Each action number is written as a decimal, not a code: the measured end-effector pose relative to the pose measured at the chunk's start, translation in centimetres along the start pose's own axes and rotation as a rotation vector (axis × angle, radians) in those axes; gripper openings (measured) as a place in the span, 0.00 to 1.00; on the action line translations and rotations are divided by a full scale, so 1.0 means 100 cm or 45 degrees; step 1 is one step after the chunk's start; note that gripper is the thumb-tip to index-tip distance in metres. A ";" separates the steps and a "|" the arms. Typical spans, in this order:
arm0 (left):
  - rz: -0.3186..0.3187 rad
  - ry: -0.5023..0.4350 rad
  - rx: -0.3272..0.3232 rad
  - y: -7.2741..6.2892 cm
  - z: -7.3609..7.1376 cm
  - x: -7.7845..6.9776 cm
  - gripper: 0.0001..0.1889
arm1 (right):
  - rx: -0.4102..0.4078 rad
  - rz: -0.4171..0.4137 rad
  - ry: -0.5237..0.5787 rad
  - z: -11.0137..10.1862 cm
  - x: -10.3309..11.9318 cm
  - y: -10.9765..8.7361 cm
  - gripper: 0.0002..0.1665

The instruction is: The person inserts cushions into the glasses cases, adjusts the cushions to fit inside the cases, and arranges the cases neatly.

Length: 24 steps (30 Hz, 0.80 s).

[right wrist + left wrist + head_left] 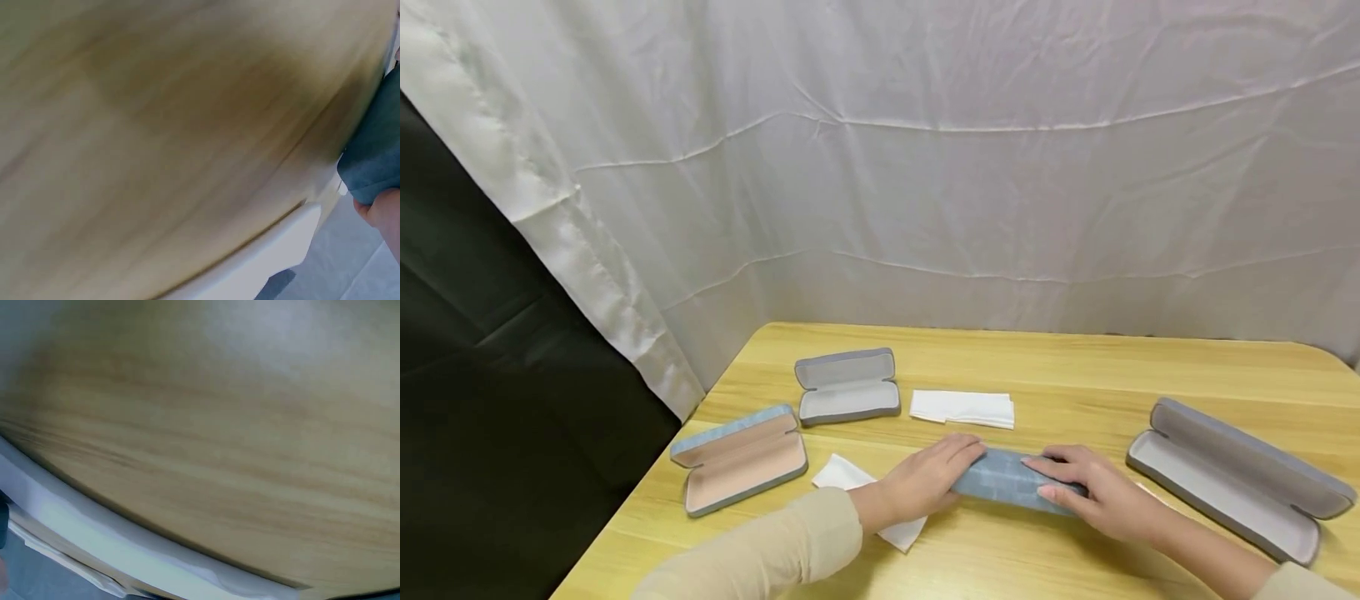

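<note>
Both hands hold a blue patterned glasses case (1009,477) above the table near its front. My left hand (928,479) grips the case's left end, its fingers over the top edge. At the other end, my right hand (1097,496) has its fingers and thumb on the case. The lid looks closed, and the interior is hidden. In the right wrist view the case (375,147) shows at the right edge, with part of the hand (389,215) below it. Beneath the left wrist lies a white cloth (904,532).
To the left, a blue glasses case with pink lining (748,471) stands with its lid raised. Behind it is a grey case (850,400), lid up, beside a folded white cloth (962,407). A larger grey case (1232,492), also unfolded, lies right. White curtain (925,200) hangs behind.
</note>
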State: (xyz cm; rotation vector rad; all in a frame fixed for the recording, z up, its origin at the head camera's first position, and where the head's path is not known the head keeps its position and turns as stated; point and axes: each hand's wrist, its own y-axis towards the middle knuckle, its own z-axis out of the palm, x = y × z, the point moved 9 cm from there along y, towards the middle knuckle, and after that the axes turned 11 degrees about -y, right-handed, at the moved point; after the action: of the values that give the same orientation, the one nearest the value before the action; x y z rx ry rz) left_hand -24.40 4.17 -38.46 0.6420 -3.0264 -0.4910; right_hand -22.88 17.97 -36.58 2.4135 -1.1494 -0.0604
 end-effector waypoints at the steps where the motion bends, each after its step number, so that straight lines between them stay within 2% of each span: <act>1: -0.005 -0.001 0.026 0.000 0.001 0.000 0.35 | 0.017 -0.008 -0.006 0.001 0.001 -0.001 0.21; 5: 0.023 -0.032 0.109 -0.002 0.006 -0.002 0.38 | 0.055 -0.072 -0.102 0.003 0.008 -0.005 0.25; 11: 0.053 -0.004 0.173 -0.005 0.012 -0.007 0.39 | -0.062 -0.226 -0.319 0.004 0.021 -0.019 0.30; 16: 0.048 0.013 0.206 -0.004 0.016 -0.008 0.38 | -0.122 -0.289 -0.323 0.005 0.025 -0.026 0.32; 24: 0.031 0.015 0.246 -0.003 0.017 -0.007 0.37 | -0.116 -0.284 -0.325 0.002 0.024 -0.026 0.32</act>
State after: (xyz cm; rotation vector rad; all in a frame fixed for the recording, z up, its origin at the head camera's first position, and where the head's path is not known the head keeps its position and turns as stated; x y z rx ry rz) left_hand -23.73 4.71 -40.12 0.6106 -3.0908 -0.1941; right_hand -19.51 17.53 -37.48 2.4925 -0.9519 -0.4942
